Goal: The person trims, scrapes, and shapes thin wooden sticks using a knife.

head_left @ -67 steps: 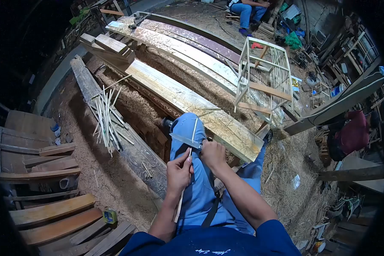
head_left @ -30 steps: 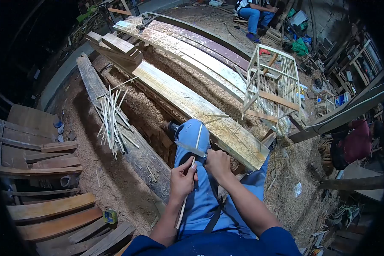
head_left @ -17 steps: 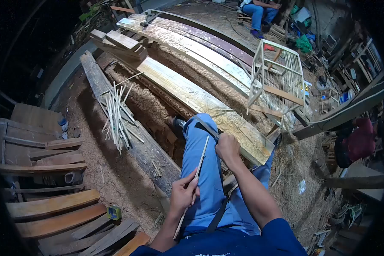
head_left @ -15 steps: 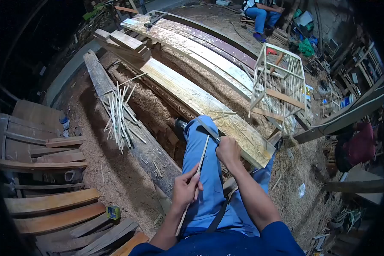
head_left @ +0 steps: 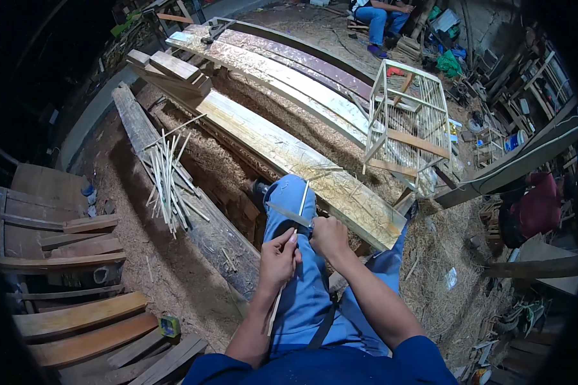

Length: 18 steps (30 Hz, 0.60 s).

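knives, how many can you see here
1: a knife in the right hand, its blade crossing the strip that the left hand holds, near the knee. Others may be hidden.

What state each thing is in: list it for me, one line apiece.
Left grip: closed on the thin stick
Right grip: closed on the knife's handle
Thin stick: held over the thigh, crossed by the blade
Knife: unsheathed
Loose sticks: heaped untidily on the weathered plank
Pale board: strewn with shavings
Slatted frame: assembled, gaps between slats
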Each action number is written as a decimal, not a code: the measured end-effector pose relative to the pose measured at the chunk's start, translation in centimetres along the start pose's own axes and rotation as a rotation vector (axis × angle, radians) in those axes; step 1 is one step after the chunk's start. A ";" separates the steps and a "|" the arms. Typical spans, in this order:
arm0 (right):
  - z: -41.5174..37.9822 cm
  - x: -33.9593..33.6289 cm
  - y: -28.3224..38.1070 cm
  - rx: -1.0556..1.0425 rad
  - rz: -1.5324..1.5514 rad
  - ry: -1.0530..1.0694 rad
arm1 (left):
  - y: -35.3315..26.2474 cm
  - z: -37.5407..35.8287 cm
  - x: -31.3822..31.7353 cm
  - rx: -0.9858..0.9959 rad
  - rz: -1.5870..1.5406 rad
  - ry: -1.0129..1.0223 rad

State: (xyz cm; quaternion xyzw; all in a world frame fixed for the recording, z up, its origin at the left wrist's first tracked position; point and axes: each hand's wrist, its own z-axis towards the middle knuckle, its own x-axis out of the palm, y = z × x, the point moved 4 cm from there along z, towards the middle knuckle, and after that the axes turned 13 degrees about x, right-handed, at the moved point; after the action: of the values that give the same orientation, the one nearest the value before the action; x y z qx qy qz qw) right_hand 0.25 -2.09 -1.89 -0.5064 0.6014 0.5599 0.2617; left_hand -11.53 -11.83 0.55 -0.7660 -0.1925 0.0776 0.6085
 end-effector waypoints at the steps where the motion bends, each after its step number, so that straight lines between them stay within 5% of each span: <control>1: -0.1 0.0 -0.1 -0.003 -0.001 -0.016 | -0.2 -0.2 0.2 -0.011 -0.010 -0.003; 11: -0.1 0.8 -0.1 0.040 -0.025 -0.056 | -0.7 -2.3 -0.1 0.022 -0.020 -0.022; 13: 1.9 0.7 -2.1 0.264 0.014 -0.004 | -1.5 -4.2 -0.2 -0.028 0.085 0.006; 18: 3.7 3.7 -3.5 0.290 0.190 -0.046 | 0.1 -6.9 -2.3 -0.059 0.017 0.026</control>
State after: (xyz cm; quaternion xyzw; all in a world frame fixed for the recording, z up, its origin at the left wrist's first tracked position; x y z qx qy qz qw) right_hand 1.20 0.71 -7.42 -0.3913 0.7147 0.5009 0.2917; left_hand -11.17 -18.97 1.94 -0.7860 -0.1803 0.0671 0.5875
